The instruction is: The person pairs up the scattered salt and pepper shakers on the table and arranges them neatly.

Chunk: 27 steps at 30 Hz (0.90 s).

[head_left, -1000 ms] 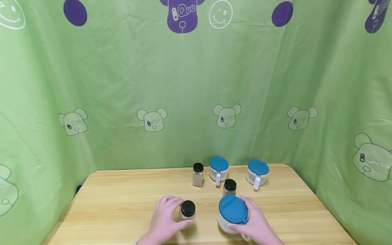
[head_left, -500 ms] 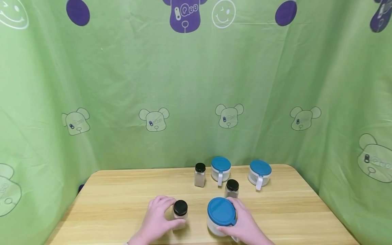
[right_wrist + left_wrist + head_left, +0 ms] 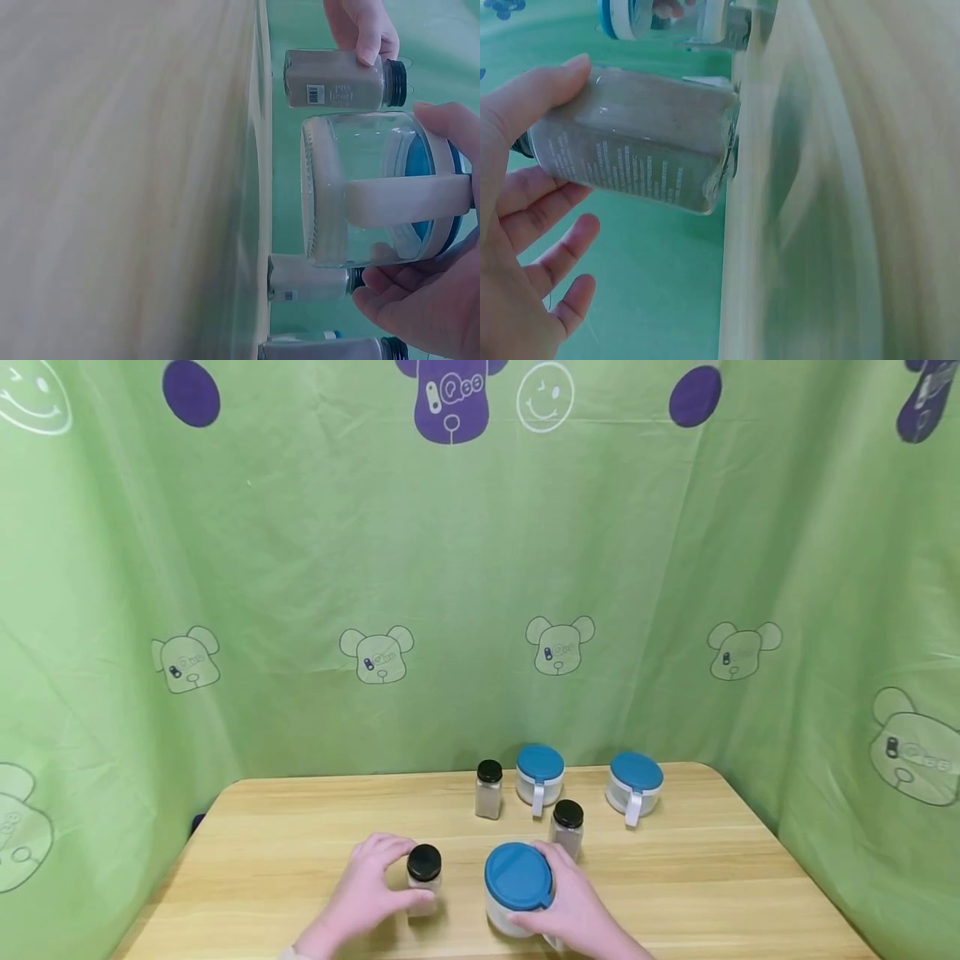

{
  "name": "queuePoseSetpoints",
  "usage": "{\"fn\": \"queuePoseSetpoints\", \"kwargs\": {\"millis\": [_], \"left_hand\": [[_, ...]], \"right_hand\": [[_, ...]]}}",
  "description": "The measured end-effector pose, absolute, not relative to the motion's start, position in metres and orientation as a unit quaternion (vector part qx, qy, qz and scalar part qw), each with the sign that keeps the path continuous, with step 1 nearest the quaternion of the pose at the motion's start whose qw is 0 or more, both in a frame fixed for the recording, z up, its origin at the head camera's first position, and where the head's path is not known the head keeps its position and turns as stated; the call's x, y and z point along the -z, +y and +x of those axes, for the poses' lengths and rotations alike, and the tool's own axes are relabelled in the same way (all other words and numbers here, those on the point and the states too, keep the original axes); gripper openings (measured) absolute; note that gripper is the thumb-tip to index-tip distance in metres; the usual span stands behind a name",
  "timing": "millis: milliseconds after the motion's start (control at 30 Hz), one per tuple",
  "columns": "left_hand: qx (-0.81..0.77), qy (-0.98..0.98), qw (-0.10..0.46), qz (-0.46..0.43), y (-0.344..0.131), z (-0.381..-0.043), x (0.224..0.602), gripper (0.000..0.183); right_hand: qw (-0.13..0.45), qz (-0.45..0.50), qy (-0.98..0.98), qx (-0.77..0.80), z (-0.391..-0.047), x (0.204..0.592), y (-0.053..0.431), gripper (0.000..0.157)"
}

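Note:
My left hand (image 3: 367, 889) pinches a square spice jar (image 3: 424, 865) with a black cap between thumb and fingers. In the left wrist view, grey-brown powder fills this spice jar (image 3: 637, 139), and the other fingers stand apart from it. To the right, my right hand (image 3: 572, 906) grips a round glass seasoning jar (image 3: 517, 878) by its upper rim. This seasoning jar (image 3: 375, 157) has a blue lid and a white handle, seen in the right wrist view, and looks clear inside above a pale base. Both jars are upright, low at the front of the table.
Behind the right hand stands another black-capped spice jar (image 3: 567, 831). Farther back are a third spice jar (image 3: 488, 792) and two blue-lidded seasoning jars, one in the middle (image 3: 540, 772) and one to the right (image 3: 634, 781). A green curtain (image 3: 450, 718) closes off the wooden table's (image 3: 300, 814) back.
Both hands have moved left with their jars, and the gap between the two jars has narrowed slightly. The jars at the back stay in place.

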<state>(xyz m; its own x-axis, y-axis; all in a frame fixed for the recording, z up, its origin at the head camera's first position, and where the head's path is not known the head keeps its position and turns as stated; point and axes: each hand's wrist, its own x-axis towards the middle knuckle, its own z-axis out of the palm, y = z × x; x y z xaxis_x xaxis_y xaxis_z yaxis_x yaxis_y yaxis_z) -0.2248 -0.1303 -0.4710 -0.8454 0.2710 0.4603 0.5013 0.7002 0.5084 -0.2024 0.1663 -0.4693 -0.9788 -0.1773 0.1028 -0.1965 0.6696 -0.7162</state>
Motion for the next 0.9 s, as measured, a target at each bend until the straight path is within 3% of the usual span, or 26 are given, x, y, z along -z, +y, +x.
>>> {"fn": "queuePoseSetpoints", "kwargs": {"millis": [633,900], "left_hand": [[0.399,-0.891,0.134,-0.169,-0.163,-0.24,0.469,0.063],[0.411,-0.888,0.142,-0.153,-0.179,-0.244,0.466,0.062]], "right_hand": [[0.016,0.125,-0.913,-0.389,-0.217,0.474,0.133,0.1],[0.029,0.134,-0.912,-0.387,-0.219,0.471,0.117,0.098]]}}
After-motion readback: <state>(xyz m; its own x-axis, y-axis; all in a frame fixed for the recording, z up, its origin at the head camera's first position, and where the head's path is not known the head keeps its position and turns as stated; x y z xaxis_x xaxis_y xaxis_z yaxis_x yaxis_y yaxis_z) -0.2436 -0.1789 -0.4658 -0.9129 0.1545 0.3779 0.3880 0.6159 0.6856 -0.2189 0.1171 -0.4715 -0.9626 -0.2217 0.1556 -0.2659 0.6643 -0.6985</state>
